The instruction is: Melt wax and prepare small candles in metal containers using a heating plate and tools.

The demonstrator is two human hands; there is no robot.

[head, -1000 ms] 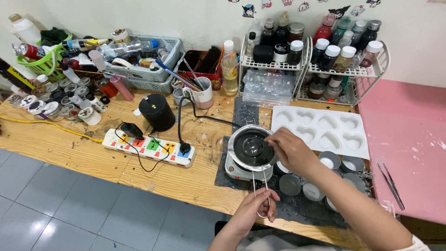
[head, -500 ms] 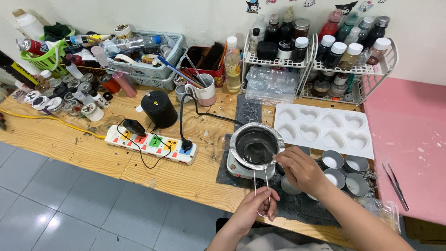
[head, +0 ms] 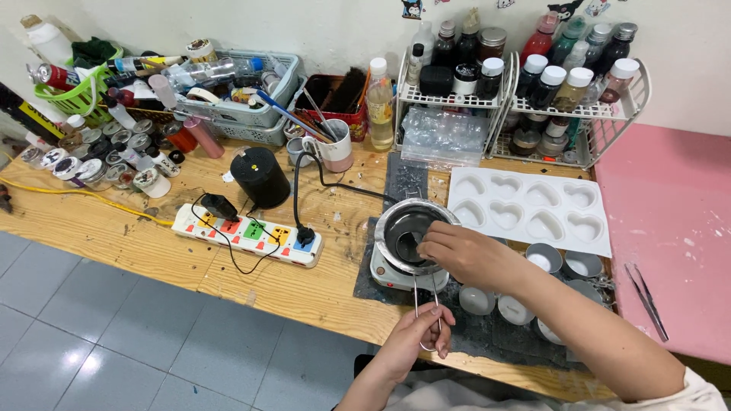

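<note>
Cluttered wooden bench [head: 114,236] | metal melting pot [head: 407,232] on small hotplate [head: 384,275] | left hand [head: 419,335] pinching wire handle [head: 426,301] | right hand [head: 464,255] closed over pot rim, grip contents unclear | best steadying handle, stirring slowly.

Silver melting pot [head: 396,217] with dark, near-black liquid inside, on a white hot plate [head: 384,278]. Right of pot: white heart-cavity mould [head: 529,213], past it a pink surface [head: 670,236]. Left of pot: white power strip [head: 245,237] with red, green, yellow, blue sockets; black cylinder [head: 260,178]; yellow cable [head: 84,196]. Light wood table [head: 114,236].
</note>
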